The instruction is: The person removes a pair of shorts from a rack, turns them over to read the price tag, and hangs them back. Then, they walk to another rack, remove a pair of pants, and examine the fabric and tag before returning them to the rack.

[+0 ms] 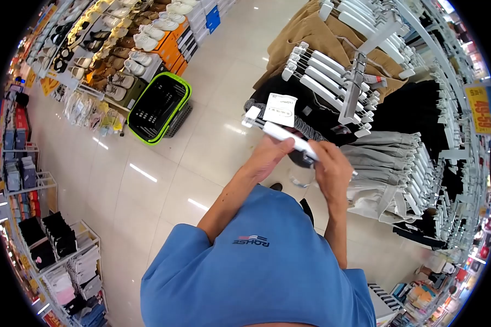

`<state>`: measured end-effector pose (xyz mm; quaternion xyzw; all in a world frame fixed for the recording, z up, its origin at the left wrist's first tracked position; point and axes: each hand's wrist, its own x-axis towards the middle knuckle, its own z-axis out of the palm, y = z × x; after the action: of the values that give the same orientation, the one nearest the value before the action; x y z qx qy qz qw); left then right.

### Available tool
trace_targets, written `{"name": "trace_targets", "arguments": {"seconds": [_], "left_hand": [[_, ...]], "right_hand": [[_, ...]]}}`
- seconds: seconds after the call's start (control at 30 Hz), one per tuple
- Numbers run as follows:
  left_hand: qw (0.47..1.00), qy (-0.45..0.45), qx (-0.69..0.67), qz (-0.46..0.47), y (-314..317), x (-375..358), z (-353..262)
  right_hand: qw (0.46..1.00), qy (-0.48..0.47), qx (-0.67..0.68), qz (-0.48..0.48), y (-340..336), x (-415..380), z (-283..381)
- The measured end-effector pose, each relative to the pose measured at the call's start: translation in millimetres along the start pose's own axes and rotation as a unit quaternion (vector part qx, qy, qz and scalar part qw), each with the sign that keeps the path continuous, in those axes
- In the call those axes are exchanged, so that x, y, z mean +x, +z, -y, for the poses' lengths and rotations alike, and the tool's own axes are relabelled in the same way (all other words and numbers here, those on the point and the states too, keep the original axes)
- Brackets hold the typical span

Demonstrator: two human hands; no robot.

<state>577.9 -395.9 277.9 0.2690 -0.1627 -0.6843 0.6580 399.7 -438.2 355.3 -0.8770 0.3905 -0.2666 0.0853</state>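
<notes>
Just beyond the blue shirt (256,272), the left hand (270,155) is gripping a white hanger (292,139) near its middle, and the right hand (333,169) is grasping it toward its right end. A dark grey garment (308,129) is showing along the hanger's far side, by a white tag (281,109). Farther off, brown garments (289,38) are hanging, a green-rimmed basket (153,103) is standing on the floor (215,131), and shoes (145,41) are lining shelves.

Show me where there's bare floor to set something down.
Bare tile floor lies between the green-rimmed basket and the clothes rack, and between the basket and the lower-left shelves. Crowded: the rack, packed with hangers, and the rows of shoes beside the basket.
</notes>
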Motion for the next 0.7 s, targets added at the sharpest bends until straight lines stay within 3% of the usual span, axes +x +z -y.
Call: {"name": "trace_targets", "arguments": {"seconds": [0.1, 0.23, 0.7], "left_hand": [[0.993, -0.006, -0.077, -0.092, -6, -14, -3], [0.987, 0.006, -0.008, -0.158, -2, -36, 3], [0.976, 0.041, 0.108, -0.183, 18, -53, 1]], "right_hand": [[1.000, -0.021, 0.012, -0.002, 18, -22, 13], [0.996, 0.011, 0.062, 0.065, 23, -44, 14], [0.984, 0.025, 0.141, 0.101, 25, -68, 9]]}}
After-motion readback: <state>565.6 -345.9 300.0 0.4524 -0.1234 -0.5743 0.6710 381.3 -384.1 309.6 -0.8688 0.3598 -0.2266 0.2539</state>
